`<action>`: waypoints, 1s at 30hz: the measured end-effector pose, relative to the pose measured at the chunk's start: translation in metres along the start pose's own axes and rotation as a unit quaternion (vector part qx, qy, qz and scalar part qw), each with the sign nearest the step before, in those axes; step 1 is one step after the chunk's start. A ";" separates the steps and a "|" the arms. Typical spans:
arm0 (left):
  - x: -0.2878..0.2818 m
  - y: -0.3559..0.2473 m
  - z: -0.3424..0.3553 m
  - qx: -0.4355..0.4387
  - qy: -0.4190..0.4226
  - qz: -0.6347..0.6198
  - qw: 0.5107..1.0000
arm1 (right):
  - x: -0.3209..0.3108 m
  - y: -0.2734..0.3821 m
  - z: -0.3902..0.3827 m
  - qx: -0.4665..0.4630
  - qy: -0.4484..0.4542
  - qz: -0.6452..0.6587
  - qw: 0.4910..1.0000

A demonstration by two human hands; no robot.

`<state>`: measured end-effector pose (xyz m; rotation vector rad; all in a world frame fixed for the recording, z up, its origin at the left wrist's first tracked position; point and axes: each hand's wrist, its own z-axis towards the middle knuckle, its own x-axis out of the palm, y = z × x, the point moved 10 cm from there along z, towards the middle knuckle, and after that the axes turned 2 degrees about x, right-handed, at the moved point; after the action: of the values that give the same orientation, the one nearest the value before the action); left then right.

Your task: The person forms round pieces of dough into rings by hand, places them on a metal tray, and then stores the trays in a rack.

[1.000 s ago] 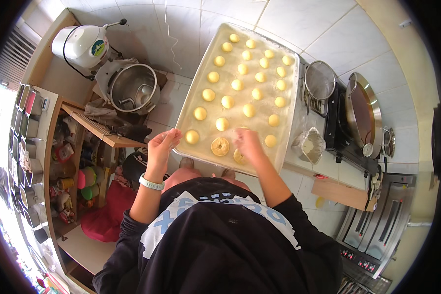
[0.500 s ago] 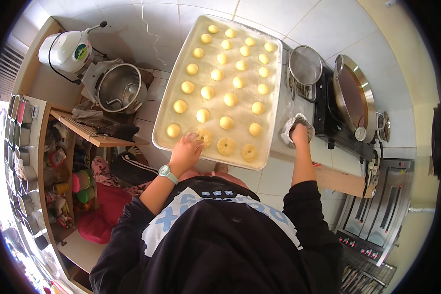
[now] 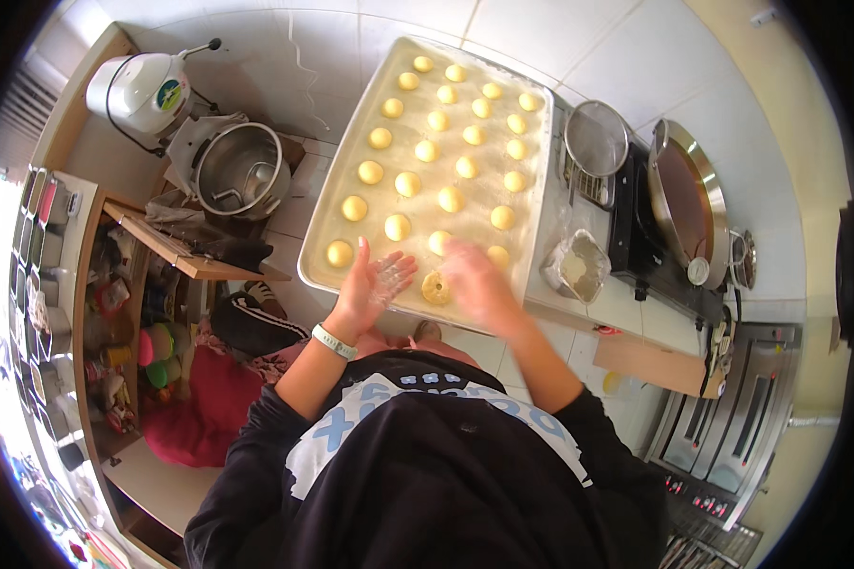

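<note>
A large baking tray (image 3: 315, 232) in front of me holds rows of pale yellow dough balls (image 3: 398, 227). One flattened dough ring (image 3: 436, 287) with a small hole shows in the row closest to me. Over the tray's near edge, my left hand (image 3: 378, 284) is open, palm turned up, its fingers dusted with white powder. My right hand (image 3: 482, 284) hovers over the near right part of the tray, smeared by motion, so its fingers cannot be read. It covers part of the near row. Right of the tray sits an opened bag of pale powder (image 3: 577, 266), touched by neither hand.
A round sieve (image 3: 596, 136) lies beyond the bag. Farther right, a wide pan of dark oil (image 3: 683, 185) with a dial thermometer (image 3: 698, 272) sits on a black stove (image 3: 636, 223). At left stand a steel mixing bowl (image 3: 241, 171), a white mixer (image 3: 140, 93) and an open cupboard door (image 3: 171, 237).
My right hand has come out of the powder bag and swung left over the tray. My left hand has lifted off a dough ring and turned palm up. The view has shifted slightly.
</note>
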<state>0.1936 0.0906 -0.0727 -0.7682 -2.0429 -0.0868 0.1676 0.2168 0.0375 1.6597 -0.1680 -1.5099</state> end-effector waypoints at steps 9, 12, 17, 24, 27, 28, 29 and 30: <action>-0.072 -0.131 -0.084 0.264 -0.029 -0.168 0.949 | 0.161 0.058 0.069 -0.156 0.194 -0.226 0.942; -0.091 -0.149 -0.114 0.304 -0.043 -0.169 0.936 | 0.184 0.055 0.071 -0.189 0.230 -0.249 0.922; -0.125 -0.140 -0.133 0.309 -0.093 -0.186 0.928 | 0.195 0.050 0.068 -0.180 0.298 -0.248 0.904; -0.135 -0.142 -0.133 0.300 -0.105 -0.182 0.931 | 0.194 0.047 0.069 -0.174 0.278 -0.231 0.916; -0.139 -0.141 -0.129 0.290 -0.098 -0.188 0.933 | 0.196 0.048 0.067 -0.157 0.295 -0.210 0.919; -0.140 -0.140 -0.127 0.284 -0.092 -0.195 0.934 | 0.195 0.050 0.067 -0.163 0.291 -0.225 0.916; -0.138 -0.141 -0.126 0.283 -0.089 -0.193 0.935 | 0.192 0.052 0.070 -0.170 0.284 -0.243 0.912; -0.140 -0.139 -0.125 0.280 -0.108 -0.195 0.934 | 0.192 0.050 0.070 -0.168 0.281 -0.244 0.913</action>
<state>0.2632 -0.1326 -0.0788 -0.0123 -2.2440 0.3595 0.1783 0.0339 -0.0655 1.8464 0.8272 -1.2333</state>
